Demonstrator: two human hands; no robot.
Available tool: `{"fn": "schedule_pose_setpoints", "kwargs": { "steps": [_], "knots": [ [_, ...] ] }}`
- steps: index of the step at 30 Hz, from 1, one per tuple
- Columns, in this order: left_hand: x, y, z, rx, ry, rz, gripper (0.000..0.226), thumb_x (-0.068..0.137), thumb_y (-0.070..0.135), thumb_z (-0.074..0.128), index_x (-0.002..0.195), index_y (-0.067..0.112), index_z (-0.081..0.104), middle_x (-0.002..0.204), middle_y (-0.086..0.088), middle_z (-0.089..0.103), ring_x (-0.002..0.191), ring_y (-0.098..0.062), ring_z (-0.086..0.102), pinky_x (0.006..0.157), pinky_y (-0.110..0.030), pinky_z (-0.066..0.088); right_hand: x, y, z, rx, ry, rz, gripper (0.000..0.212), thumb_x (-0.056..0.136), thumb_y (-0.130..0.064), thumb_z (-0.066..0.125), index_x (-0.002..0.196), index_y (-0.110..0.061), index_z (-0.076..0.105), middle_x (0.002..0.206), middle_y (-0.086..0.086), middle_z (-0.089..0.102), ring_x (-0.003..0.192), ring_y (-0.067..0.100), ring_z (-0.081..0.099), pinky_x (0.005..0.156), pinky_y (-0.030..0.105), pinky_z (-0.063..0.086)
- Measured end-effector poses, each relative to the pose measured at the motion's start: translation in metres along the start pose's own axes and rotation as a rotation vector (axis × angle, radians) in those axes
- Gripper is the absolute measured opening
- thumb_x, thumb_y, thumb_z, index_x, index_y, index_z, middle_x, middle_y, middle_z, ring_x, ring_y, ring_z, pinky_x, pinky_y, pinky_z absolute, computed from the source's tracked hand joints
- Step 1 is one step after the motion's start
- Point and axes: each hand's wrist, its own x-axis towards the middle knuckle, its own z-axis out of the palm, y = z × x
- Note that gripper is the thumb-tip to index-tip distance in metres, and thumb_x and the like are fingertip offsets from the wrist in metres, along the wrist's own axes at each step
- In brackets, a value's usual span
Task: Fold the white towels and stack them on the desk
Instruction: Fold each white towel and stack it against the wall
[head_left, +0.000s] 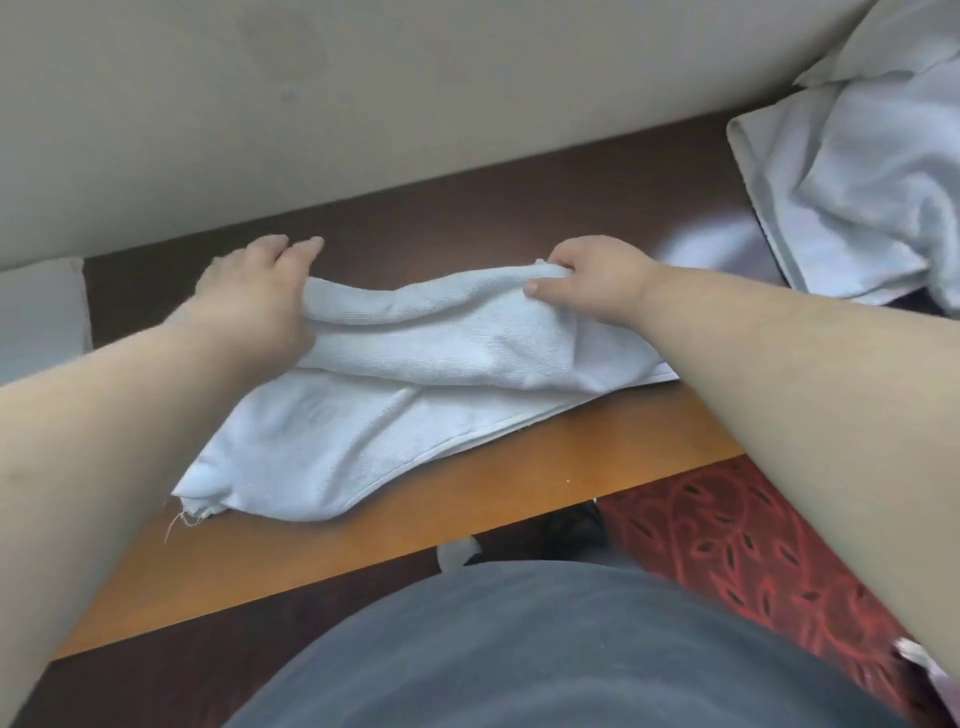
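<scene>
Two hands fold a white towel (395, 384) on a desk (467, 493).

The towel lies across the desk's middle, its far layer lifted into a roll over the flat layer beneath; a frayed corner with loose threads sits at 7 o'clock. The left hand (254, 296), at 10 o'clock, grips the roll's left end, thumb under the cloth, fingers nearly straight and together over the far edge. The right hand (592, 280), at 1 o'clock, pinches the roll's right end, fingers curled and clamped on the fabric. A loose pile (857, 197) of white towels lies at 2 o'clock. No writing or label is legible on any cloth.
</scene>
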Motion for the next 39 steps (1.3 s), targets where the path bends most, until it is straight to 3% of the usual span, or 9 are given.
{"fn": "schedule_pose_setpoints", "kwargs": {
  "steps": [3, 6, 11, 17, 21, 27, 31, 36, 39],
  "knots": [
    [0.007, 0.086, 0.002, -0.168, -0.007, 0.283, 0.081, 0.084, 0.034, 0.063, 0.153, 0.028, 0.021, 0.158, -0.005, 0.023, 0.141, -0.032, 0.026, 0.113, -0.043, 0.025, 0.006, -0.005, 0.0, 0.1, -0.038, -0.034, 0.028, 0.089, -0.053, 0.059, 0.079, -0.027, 0.055, 0.081, -0.01, 0.056, 0.075, 0.007, 0.052, 0.061, 0.025, 0.035],
    [0.02, 0.161, 0.008, -0.244, -0.02, 0.371, 0.073, 0.089, 0.052, 0.054, 0.151, 0.025, 0.026, 0.154, -0.004, 0.031, 0.139, -0.029, 0.031, 0.112, -0.043, 0.028, 0.013, 0.001, -0.002, 0.216, -0.106, 0.013, 0.022, 0.094, -0.042, 0.049, 0.102, -0.03, 0.065, 0.104, -0.007, 0.062, 0.097, 0.014, 0.055, 0.079, 0.029, 0.04],
    [0.047, 0.207, 0.009, -0.143, 0.043, 0.316, 0.072, 0.084, 0.072, 0.036, 0.14, 0.028, 0.043, 0.142, -0.002, 0.046, 0.128, -0.028, 0.044, 0.1, -0.044, 0.038, 0.021, 0.053, -0.013, 0.356, 0.143, 0.201, 0.023, 0.095, -0.036, 0.043, 0.107, -0.031, 0.062, 0.091, -0.011, 0.06, 0.081, 0.009, 0.055, 0.063, 0.022, 0.037],
    [0.065, 0.245, -0.007, 0.204, -0.108, 0.182, 0.069, 0.071, 0.085, 0.037, 0.099, 0.025, 0.058, 0.095, 0.002, 0.055, 0.088, -0.022, 0.049, 0.073, -0.038, 0.035, 0.018, 0.089, 0.001, 0.223, -0.074, 0.166, 0.024, 0.096, -0.048, 0.045, 0.101, -0.03, 0.06, 0.088, -0.012, 0.059, 0.082, 0.012, 0.057, 0.068, 0.027, 0.038],
    [0.069, 0.262, -0.02, 0.365, -0.253, 0.097, 0.035, 0.08, 0.059, 0.047, 0.08, 0.025, 0.053, 0.076, 0.004, 0.058, 0.066, -0.018, 0.05, 0.068, -0.037, 0.03, 0.015, 0.085, 0.002, 0.127, -0.15, 0.057, 0.031, 0.091, -0.063, 0.043, 0.098, -0.036, 0.057, 0.078, -0.015, 0.059, 0.072, 0.006, 0.059, 0.058, 0.025, 0.037],
    [0.052, 0.24, -0.031, -0.153, -0.194, 0.068, 0.012, 0.083, 0.025, 0.05, 0.092, 0.033, 0.047, 0.083, 0.004, 0.054, 0.071, -0.016, 0.052, 0.054, -0.03, 0.035, -0.002, 0.082, -0.006, -0.072, -0.238, -0.025, 0.073, 0.067, -0.087, 0.043, 0.117, -0.035, 0.052, 0.092, -0.016, 0.055, 0.086, 0.013, 0.056, 0.06, 0.028, 0.035],
    [0.031, 0.223, -0.033, -0.349, -0.065, 0.089, 0.013, 0.078, 0.02, 0.048, 0.084, 0.031, 0.043, 0.084, 0.006, 0.056, 0.068, -0.014, 0.052, 0.053, -0.029, 0.032, -0.014, 0.077, -0.006, 0.033, -0.116, -0.051, 0.03, 0.08, -0.054, 0.064, 0.084, -0.026, 0.051, 0.078, -0.012, 0.056, 0.075, 0.014, 0.056, 0.056, 0.03, 0.037],
    [0.024, 0.225, -0.048, -0.513, -0.146, 0.042, 0.063, 0.078, 0.05, 0.065, 0.135, 0.03, 0.046, 0.12, 0.016, 0.054, 0.102, -0.011, 0.058, 0.076, -0.027, 0.044, -0.038, 0.068, -0.006, 0.376, 0.091, -0.037, 0.017, 0.076, -0.037, 0.058, 0.076, -0.023, 0.05, 0.068, -0.01, 0.055, 0.06, 0.005, 0.052, 0.054, 0.028, 0.039],
    [0.029, 0.231, -0.06, -0.552, -0.122, 0.043, 0.026, 0.088, 0.047, 0.059, 0.107, 0.03, 0.065, 0.096, 0.008, 0.066, 0.086, -0.016, 0.062, 0.064, -0.029, 0.045, -0.047, 0.069, -0.008, 0.476, 0.111, 0.011, 0.016, 0.075, -0.038, 0.062, 0.076, -0.029, 0.049, 0.067, -0.015, 0.054, 0.057, -0.002, 0.049, 0.053, 0.023, 0.037]
  ]
}}
